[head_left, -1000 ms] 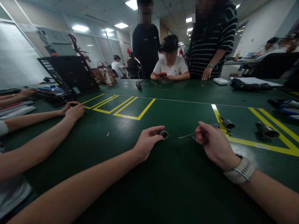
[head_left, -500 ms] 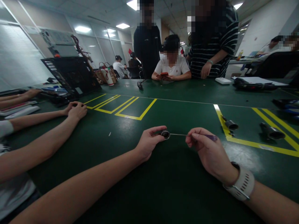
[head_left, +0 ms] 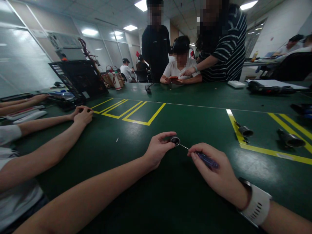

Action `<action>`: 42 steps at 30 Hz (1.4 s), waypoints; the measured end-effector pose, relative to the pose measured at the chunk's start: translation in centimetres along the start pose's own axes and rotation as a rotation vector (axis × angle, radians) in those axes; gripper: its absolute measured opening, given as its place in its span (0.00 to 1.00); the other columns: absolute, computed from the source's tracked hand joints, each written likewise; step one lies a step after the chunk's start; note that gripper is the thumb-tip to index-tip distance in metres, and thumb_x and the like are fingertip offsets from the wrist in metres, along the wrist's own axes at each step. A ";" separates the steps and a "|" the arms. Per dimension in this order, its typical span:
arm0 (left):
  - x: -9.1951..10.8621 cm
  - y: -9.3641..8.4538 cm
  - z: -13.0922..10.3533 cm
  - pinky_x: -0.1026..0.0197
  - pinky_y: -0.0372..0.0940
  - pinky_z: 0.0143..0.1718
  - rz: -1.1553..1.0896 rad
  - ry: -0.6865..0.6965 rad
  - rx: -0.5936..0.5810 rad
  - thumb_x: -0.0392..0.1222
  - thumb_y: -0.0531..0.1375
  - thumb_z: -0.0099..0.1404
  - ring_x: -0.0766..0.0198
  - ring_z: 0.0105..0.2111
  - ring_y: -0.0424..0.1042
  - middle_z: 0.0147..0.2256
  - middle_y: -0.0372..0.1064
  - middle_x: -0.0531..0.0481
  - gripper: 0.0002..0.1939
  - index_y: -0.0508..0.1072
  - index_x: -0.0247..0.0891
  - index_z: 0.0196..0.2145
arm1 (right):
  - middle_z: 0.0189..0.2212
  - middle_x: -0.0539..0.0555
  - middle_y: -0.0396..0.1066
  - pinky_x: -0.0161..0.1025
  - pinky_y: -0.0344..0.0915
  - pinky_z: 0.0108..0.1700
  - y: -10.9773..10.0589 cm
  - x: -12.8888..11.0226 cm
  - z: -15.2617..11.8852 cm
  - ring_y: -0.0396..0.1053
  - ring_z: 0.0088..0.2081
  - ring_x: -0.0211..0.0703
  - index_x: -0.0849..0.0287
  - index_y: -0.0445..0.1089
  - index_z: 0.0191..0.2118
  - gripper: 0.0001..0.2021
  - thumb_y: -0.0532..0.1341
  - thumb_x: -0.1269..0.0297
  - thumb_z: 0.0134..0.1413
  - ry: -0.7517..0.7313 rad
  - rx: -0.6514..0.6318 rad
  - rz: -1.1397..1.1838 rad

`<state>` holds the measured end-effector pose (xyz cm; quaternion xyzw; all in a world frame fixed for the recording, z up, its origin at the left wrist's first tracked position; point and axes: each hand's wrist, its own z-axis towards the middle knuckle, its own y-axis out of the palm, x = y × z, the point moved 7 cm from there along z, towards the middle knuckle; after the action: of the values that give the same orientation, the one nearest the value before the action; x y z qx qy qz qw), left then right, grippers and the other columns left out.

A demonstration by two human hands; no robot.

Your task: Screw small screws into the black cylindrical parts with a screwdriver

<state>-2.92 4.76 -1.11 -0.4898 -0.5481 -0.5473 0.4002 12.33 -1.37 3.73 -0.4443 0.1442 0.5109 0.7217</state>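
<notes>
Between the thumb and fingers of my left hand (head_left: 157,149) is a small round dark metal part (head_left: 175,140), its open ring end turned towards me. My right hand (head_left: 214,165) is closed on a screwdriver (head_left: 206,160) with a dark purple handle. The thin shaft slants up and left, and its tip is at the lower rim of the round part; whether it touches a screw there I cannot tell. To the right, a cone-shaped metal part (head_left: 245,131) lies by the yellow tape, with a tiny dark piece (head_left: 246,141) beside it. A larger cone-shaped part (head_left: 291,139) lies farther right.
Yellow tape outlines (head_left: 136,122) mark the green table (head_left: 117,182). On the left are a co-worker's hands (head_left: 83,115) and a propped black case (head_left: 79,78). People stand and sit at the far edge, near a white box (head_left: 236,84) and a black cable (head_left: 148,88).
My right hand has moved down, so the screwdriver now slants instead of lying level. My left hand still holds the round part. Across the table, a standing person's hand has reached towards the seated person's phone.
</notes>
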 end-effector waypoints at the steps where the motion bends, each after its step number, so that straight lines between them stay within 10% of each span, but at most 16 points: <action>1: 0.0 0.1 -0.1 0.60 0.65 0.45 0.005 -0.003 -0.003 0.25 0.64 0.46 0.65 0.35 0.73 0.35 0.76 0.49 0.19 0.75 0.34 0.38 | 0.27 0.52 0.70 0.38 0.64 0.31 0.0 -0.2 0.0 0.69 0.30 0.40 0.60 0.68 0.32 0.06 0.55 0.70 0.56 -0.027 0.001 -0.015; 18: 0.9 1.3 -1.6 0.55 0.69 0.46 0.368 0.332 -0.143 0.28 0.61 0.52 0.59 0.45 0.71 0.47 0.66 0.45 0.18 0.74 0.37 0.42 | 0.23 0.51 0.68 0.37 0.61 0.28 -0.5 -1.7 -0.2 0.66 0.26 0.38 0.59 0.66 0.29 0.05 0.54 0.73 0.53 -0.150 -0.007 -0.096; 42: 0.6 0.9 -1.6 0.55 0.68 0.44 0.221 0.170 -0.036 0.28 0.62 0.50 0.61 0.37 0.74 0.35 0.74 0.48 0.15 0.74 0.34 0.37 | 0.25 0.52 0.68 0.39 0.63 0.29 0.1 -2.4 -0.4 0.66 0.27 0.40 0.59 0.66 0.33 0.05 0.54 0.73 0.55 -0.207 -0.084 -0.055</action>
<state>-2.36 3.15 -0.17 -0.5062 -0.4449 -0.5493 0.4940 11.31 -3.15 5.07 -0.4228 0.0349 0.5397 0.7271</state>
